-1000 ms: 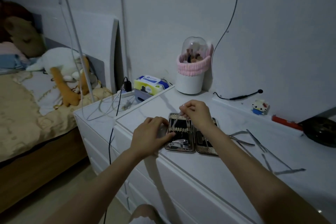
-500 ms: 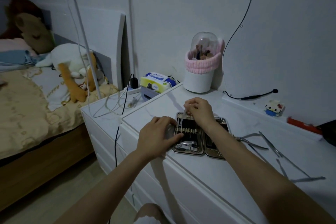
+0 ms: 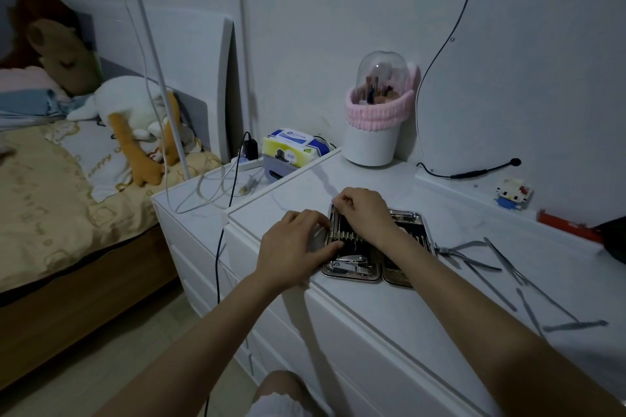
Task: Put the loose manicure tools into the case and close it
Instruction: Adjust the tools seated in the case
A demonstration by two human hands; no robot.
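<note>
now steadying the open case (image 3: 359, 276) near the desk (image 3: 389, 322) front edge with left hand (image 3: 293, 247) – fingers loosely curled on its rim, pinching nothing. right hand (image 3: 364, 213) pinching a thin tool at the top-left slot, apparently seating it – loose tools (image 3: 501, 267) waiting just right of the case.

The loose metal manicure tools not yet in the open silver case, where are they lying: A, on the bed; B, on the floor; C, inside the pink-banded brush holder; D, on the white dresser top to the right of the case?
D: the loose metal manicure tools lie scattered on the white dresser top, right of the open silver case.
</note>
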